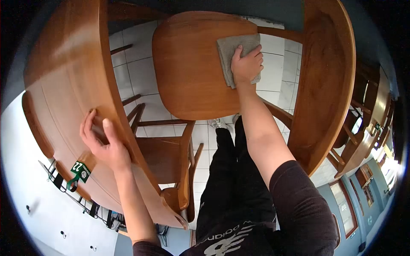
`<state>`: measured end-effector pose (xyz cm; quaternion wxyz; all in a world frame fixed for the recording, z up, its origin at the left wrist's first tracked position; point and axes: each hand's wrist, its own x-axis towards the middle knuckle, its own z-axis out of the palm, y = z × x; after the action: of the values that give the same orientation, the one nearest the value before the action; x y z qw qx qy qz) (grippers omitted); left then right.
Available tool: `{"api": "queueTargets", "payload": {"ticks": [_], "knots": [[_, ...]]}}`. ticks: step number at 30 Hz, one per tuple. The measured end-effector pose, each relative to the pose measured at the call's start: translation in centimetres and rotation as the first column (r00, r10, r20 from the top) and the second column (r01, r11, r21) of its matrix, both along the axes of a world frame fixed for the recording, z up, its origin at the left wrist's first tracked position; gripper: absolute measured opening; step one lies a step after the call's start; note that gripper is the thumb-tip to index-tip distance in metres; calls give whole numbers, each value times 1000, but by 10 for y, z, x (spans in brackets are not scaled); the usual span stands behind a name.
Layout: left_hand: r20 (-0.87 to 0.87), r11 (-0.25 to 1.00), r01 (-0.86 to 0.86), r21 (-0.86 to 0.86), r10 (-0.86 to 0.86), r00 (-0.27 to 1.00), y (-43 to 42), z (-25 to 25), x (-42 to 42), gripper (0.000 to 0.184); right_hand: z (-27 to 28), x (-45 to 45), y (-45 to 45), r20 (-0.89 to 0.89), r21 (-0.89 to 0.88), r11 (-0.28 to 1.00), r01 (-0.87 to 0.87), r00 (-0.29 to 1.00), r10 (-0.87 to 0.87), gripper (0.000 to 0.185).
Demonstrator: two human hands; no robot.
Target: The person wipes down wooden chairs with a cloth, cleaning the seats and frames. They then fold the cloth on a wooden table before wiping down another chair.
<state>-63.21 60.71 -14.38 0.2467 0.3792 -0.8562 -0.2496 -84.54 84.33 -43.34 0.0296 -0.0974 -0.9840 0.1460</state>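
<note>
Under my right hand (247,64) lies a folded grey cloth (228,49), pressed onto the right side of a wooden chair seat (192,64). My fingers curl over the cloth near the seat's edge, and part of the cloth hangs past it. My left hand (106,143) touches the top of a wooden table (70,106) close to its edge. Its fingers are apart and hold nothing. A green number 22 tag (80,171) stands on the table just beyond that hand.
The chair's curved backrest (324,85) rises on the right. A second wooden chair (160,158) is tucked against the table, near my legs. White floor tiles (143,77) show between the furniture. More wooden furniture (367,123) stands at the far right.
</note>
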Motion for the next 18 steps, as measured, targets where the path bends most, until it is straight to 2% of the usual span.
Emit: {"api": "queueTargets", "payload": {"ticks": [1, 2, 3, 4, 6, 7, 9, 10, 11, 13, 14, 16, 18], "knots": [[134, 993, 29, -110, -14, 991, -3, -1, -4, 27, -1, -6, 2, -8, -4, 1000, 0, 1000, 0, 73], [81, 997, 34, 66, -39, 996, -13, 0, -10, 24, -1, -12, 4, 57, -52, 998, 48, 997, -45, 71], [109, 994, 86, 66, -93, 990, -23, -1, -19, 24, -1, -15, 8, 130, -96, 990, 99, 988, -86, 70], [140, 989, 136, 63, -144, 980, -35, 4, -42, 24, 8, -20, 11, 131, -102, 990, 98, 988, -84, 70], [96, 961, 252, 118, -264, 960, -59, 10, -93, 28, 30, -33, 11, 373, -221, 959, 175, 924, -83, 68], [106, 954, 294, 57, -299, 948, -74, 16, -119, 30, 22, -32, 13, 380, -222, 960, 168, 922, -74, 68], [118, 930, 359, -82, -348, 930, -98, 5, -155, 36, 3, -33, 18, 26, -142, 983, -116, 992, 121, 68], [115, 912, 371, -175, -356, 928, -111, 0, -172, 38, 4, -39, 18, 12, -152, 981, -118, 993, 121, 68], [32, 930, 317, -184, -317, 948, -111, -12, -183, 40, 7, -44, 21, 41, -164, 976, -141, 988, 150, 69], [122, 916, 287, -279, -263, 957, -111, -15, -185, 45, 6, -55, 23, 67, -175, 971, -162, 982, 176, 70], [127, 918, 287, -275, -262, 957, -111, -17, -186, 45, 5, -57, 23, 72, -169, 972, -162, 982, 176, 69], [31, 945, 291, -150, -289, 957, -113, -16, -183, 48, 2, -46, 27, 93, -166, 973, -163, 979, 180, 69], [80, 932, 290, -217, -279, 957, -111, -11, -186, 44, -6, -42, 30, 81, -52, 970, -237, 967, 241, 69]]}}
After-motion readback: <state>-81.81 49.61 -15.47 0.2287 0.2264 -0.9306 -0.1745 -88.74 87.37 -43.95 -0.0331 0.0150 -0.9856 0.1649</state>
